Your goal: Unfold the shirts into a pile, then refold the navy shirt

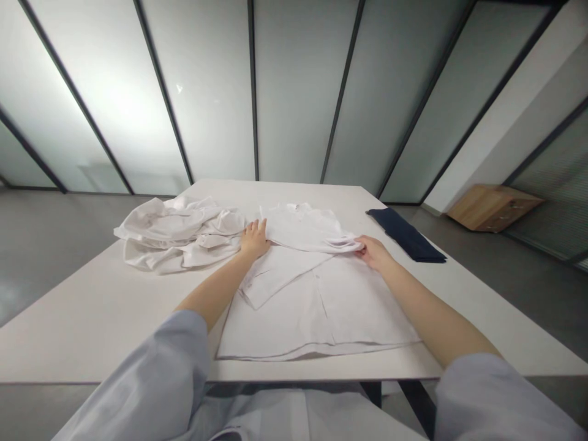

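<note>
A white shirt (pixel 294 306) lies spread on the table in front of me, its hem toward the near edge and its collar toward the far side. One sleeve slants across its front on the left. My left hand (pixel 255 239) rests fairly flat on the shirt's left upper edge, fingers stretched out and apart. At the right upper edge, my right hand (pixel 373 251) pinches a fold of the shirt between thumb and fingers. The upper part of the shirt shows layered folds beside that pinch.
A crumpled heap of white clothes (pixel 179 236) sits at the left, close to my left hand. On the right lies a folded dark blue cloth (pixel 407 236) along the white table's (pixel 92 331) edge. A wooden cabinet (pixel 493 207) stands on the floor beyond, near frosted glass panels (pixel 298 92).
</note>
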Motion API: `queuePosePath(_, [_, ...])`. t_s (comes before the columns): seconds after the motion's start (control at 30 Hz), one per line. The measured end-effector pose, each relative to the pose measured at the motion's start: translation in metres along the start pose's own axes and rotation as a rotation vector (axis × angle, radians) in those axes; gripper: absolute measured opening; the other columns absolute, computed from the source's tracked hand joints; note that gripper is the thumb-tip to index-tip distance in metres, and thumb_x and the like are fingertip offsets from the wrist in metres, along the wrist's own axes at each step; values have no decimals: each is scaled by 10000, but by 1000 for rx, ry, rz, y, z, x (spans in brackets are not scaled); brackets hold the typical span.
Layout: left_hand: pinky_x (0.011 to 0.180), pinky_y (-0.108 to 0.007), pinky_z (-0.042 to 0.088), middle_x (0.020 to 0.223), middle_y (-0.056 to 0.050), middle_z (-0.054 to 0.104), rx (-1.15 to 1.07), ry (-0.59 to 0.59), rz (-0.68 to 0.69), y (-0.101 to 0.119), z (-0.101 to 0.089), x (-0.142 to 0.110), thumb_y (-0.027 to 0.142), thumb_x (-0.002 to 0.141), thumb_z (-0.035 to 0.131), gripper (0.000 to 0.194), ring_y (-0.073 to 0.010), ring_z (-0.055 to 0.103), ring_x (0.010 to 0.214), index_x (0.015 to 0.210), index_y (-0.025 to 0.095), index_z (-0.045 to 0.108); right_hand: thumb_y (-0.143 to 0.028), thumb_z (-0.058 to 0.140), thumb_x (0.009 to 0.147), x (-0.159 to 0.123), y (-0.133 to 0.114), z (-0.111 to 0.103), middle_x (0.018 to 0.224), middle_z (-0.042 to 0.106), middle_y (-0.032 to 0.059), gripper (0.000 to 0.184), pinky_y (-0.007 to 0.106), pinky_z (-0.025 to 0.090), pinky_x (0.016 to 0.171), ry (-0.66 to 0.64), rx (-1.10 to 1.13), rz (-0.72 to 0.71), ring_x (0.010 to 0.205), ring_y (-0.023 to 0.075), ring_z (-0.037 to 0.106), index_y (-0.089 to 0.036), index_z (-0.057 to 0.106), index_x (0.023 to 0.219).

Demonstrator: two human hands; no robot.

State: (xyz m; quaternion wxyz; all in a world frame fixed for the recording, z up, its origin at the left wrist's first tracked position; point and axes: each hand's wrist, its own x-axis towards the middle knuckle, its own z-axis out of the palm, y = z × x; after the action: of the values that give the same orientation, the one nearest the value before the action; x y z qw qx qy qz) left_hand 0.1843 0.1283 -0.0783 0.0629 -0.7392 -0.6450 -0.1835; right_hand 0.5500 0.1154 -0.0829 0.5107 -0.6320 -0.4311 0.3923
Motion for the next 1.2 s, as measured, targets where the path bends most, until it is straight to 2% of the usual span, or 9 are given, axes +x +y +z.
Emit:
queuePosePath(0.13, [916,-455,448,1225,-150,620,54,-154,-8,-13,-1,8,197,857,448,452,-312,563,1142,1301,221,530,-264,630,722,-5,0,-9,761,661,41,387,287,516,576,-48,-122,37,678,191,627,-167,613,1096])
queuePosePath(0.27, [884,-429,458,1164,-136,650,72,-106,-40,-22,-5,15,136,866,383,428,-286,600,1082,1225,225,597,-214,599,728,-10,1,-12,901,689,57,559,288,519,678,-35,-466,-158,744,188,649,-158,547,1281])
queuePosePath(0.4, [938,-466,427,1190,-149,635,84,-46,-27,-34,-7,18,144,845,432,418,-316,560,1139,1214,207,620,-183,617,693,-13,1,-2,1245,620,143,675,323,469,888,-159,-828,-358,1058,257,612,-120,503,1355])
queuePosePath(0.5, [1001,-443,399,1379,-131,526,74,-45,123,-40,-4,18,102,809,443,538,-302,476,1255,1323,214,554,-203,584,728,-12,-7,13,1431,487,122,705,344,384,1014,-210,-981,-513,1270,272,473,-160,447,1418])
queuePosePath(0.6, [1054,-413,366,1443,-100,475,72,-90,284,-41,0,18,120,804,452,549,-276,426,1309,1333,223,557,-249,579,755,-9,-19,32,1387,538,103,684,341,388,1002,-261,-1113,-492,1237,273,508,-199,450,1425])
queuePosePath(0.7, [1060,-385,366,1347,-81,572,99,-166,331,-41,2,20,143,826,425,468,-245,488,1254,1232,228,641,-264,625,725,-3,-30,48,1194,662,131,534,351,433,917,-292,-1249,-344,1099,306,597,-179,616,1252])
queuePosePath(0.8, [1026,-363,401,1309,-64,610,121,-220,302,-42,1,23,140,824,422,468,-229,547,1193,1221,235,651,-217,641,681,3,-35,54,1061,709,119,365,323,460,835,-287,-1091,-267,984,282,638,-159,699,1037])
queuePosePath(1.0, [940,-303,454,1240,-67,658,151,-186,114,-47,-2,25,107,817,440,440,-214,594,1129,1165,220,685,-315,662,629,6,-29,30,834,717,53,243,297,490,722,-139,-121,-285,831,229,645,-160,676,816])
queuePosePath(1.2, [889,-314,472,1158,-102,689,165,-201,19,-47,-5,26,89,830,457,390,-242,602,1108,1111,201,703,-316,681,600,-8,-16,-11,784,670,-1,292,268,485,645,5,8,-230,739,183,625,-216,603,864])
